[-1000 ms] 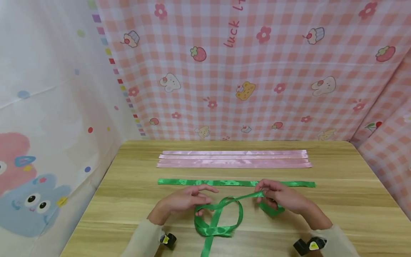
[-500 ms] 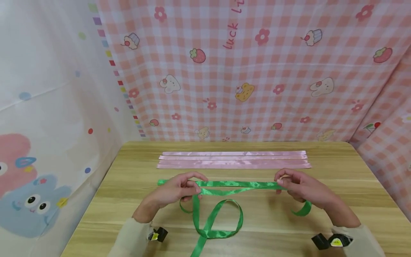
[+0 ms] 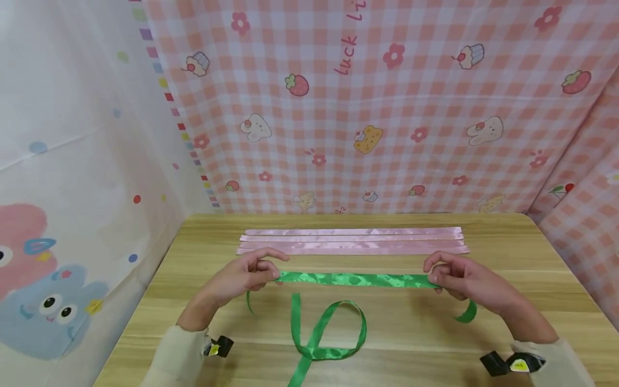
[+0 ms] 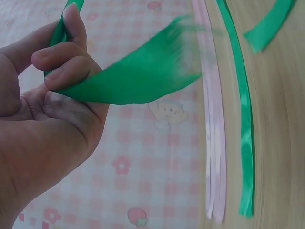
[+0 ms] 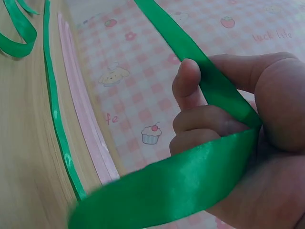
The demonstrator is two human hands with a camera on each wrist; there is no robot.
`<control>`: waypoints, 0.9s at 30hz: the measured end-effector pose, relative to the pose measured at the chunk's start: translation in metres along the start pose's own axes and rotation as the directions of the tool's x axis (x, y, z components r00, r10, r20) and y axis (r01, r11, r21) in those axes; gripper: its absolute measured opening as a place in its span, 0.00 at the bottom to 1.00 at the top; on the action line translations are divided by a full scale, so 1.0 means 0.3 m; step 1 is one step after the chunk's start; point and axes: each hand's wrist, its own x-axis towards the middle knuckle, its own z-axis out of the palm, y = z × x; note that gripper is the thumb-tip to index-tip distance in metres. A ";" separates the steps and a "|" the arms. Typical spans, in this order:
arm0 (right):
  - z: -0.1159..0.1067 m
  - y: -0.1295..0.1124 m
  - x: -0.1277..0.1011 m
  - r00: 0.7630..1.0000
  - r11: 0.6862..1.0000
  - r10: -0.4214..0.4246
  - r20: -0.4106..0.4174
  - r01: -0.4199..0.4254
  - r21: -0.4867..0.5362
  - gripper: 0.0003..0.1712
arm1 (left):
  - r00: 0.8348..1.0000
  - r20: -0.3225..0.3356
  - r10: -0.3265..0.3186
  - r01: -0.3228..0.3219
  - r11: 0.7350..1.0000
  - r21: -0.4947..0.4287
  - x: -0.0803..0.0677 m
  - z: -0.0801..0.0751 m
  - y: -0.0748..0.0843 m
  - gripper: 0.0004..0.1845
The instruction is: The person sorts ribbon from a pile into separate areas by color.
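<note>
Pink checked cloth with cartoon prints hangs behind a wooden table (image 3: 532, 269). Thumb and fingers of the left hand (image 3: 237, 279) pinch one end of a green ribbon (image 3: 355, 279), and the right hand (image 3: 464, 282) pinches its other end the same way, so the strip is stretched straight between them above the middle of the table. A short tail hangs from each grip. Just behind it, another green ribbon (image 4: 245, 143) lies flat, mostly hidden in the head view. Toward the near edge, a looped green ribbon (image 3: 329, 333) lies curled on the wood. Toward the far edge, pink ribbons (image 3: 353, 241) lie side by side, parallel to that edge.
</note>
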 end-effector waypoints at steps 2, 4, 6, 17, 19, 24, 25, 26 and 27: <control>-0.008 0.003 -0.010 0.999 1.000 -0.026 -0.021 0.026 -0.013 0.09 | 1.000 -0.012 0.001 -0.001 1.000 -0.003 -0.004 -0.015 -0.010 0.18; -0.017 0.006 -0.020 0.998 0.999 -0.048 -0.042 0.047 -0.019 0.10 | 1.000 -0.021 0.001 -0.001 1.000 -0.008 -0.009 -0.030 -0.022 0.17; -0.027 0.009 -0.030 0.997 0.998 -0.056 -0.060 0.055 -0.020 0.10 | 0.999 -0.040 -0.004 0.004 1.000 -0.003 -0.013 -0.045 -0.035 0.17; -0.079 0.032 -0.081 0.991 1.000 -0.008 -0.133 0.005 -0.021 0.11 | 0.983 -0.176 -0.042 0.049 0.998 0.037 -0.041 -0.119 -0.105 0.18; -0.091 0.037 -0.093 0.989 1.000 -0.002 -0.149 -0.003 -0.030 0.12 | 0.982 -0.182 -0.048 0.054 0.998 0.028 -0.052 -0.137 -0.118 0.18; -0.128 0.065 -0.123 0.986 0.999 0.000 -0.168 -0.006 -0.038 0.13 | 0.969 -0.237 -0.066 0.076 0.997 0.034 -0.070 -0.175 -0.152 0.20; -0.135 0.073 -0.129 0.985 0.999 0.002 -0.174 -0.008 -0.036 0.13 | 0.963 -0.258 -0.073 0.085 0.996 0.037 -0.073 -0.180 -0.158 0.21; -0.142 0.080 -0.134 0.983 0.999 0.004 -0.181 -0.011 -0.036 0.14 | 0.957 -0.277 -0.083 0.097 0.995 0.036 -0.074 -0.184 -0.164 0.22; -0.149 0.088 -0.139 0.981 0.999 0.007 -0.193 -0.015 -0.039 0.14 | 0.950 -0.298 -0.096 0.112 0.993 0.035 -0.076 -0.188 -0.169 0.23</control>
